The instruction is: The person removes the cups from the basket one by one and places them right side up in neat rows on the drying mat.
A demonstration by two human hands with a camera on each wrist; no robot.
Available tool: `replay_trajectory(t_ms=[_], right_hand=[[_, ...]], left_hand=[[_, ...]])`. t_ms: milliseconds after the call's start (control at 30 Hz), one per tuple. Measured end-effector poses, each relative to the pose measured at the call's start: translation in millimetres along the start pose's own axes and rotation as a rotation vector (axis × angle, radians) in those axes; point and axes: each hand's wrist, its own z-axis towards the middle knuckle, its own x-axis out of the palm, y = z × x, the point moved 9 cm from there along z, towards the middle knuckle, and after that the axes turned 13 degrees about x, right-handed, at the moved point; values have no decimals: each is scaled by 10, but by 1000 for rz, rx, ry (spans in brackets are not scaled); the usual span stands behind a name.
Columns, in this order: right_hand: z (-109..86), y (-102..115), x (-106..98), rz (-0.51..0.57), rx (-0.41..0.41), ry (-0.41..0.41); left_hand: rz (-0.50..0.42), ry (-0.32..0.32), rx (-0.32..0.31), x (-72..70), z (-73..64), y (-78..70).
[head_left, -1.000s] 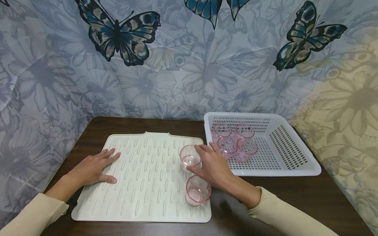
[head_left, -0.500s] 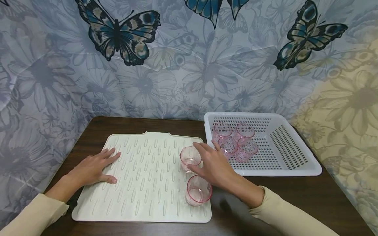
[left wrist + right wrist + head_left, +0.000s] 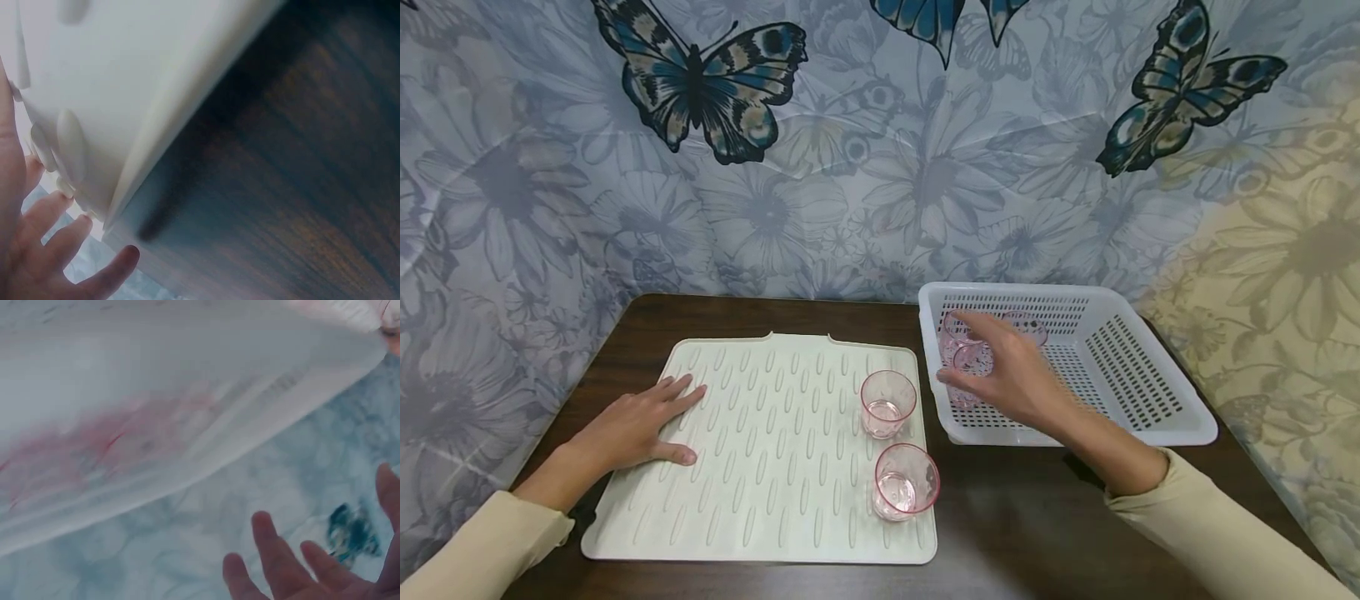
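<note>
My left hand (image 3: 636, 425) rests with spread fingers on the left edge of a white ridged drying mat (image 3: 760, 450); the left wrist view shows these fingers (image 3: 69, 244) by the mat's rim. Two clear pink-rimmed drinking glasses stand upright on the mat's right side, a far glass (image 3: 887, 404) and a near glass (image 3: 906, 483). Over the white basket (image 3: 1150, 396) hovers my right hand (image 3: 1018, 375), thumb and fingers apart, holding nothing. Beneath it are several pink-tinted glasses (image 3: 973, 360), partly hidden by the hand. The right wrist view is blurred.
The brown wooden table (image 3: 1000, 533) carries mat and basket side by side, a narrow gap between them. Behind the table hangs a butterfly-and-flower patterned cloth (image 3: 850, 208). The basket's slotted right part (image 3: 1131, 375) lies to the right of the glasses.
My right hand has let go of the far glass on the mat and moved right and up over the basket's glasses. My left hand has stayed put.
</note>
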Motion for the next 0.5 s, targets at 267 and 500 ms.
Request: replay_trajectory(t_ms=[267,500], right_hand=[[218,-580,-52,-31,52,233],[250,-871,-65,-93,-9,356]], left_hand=[[4,-2,2,8,-2,19],[6,-9,4,10,-3,17]])
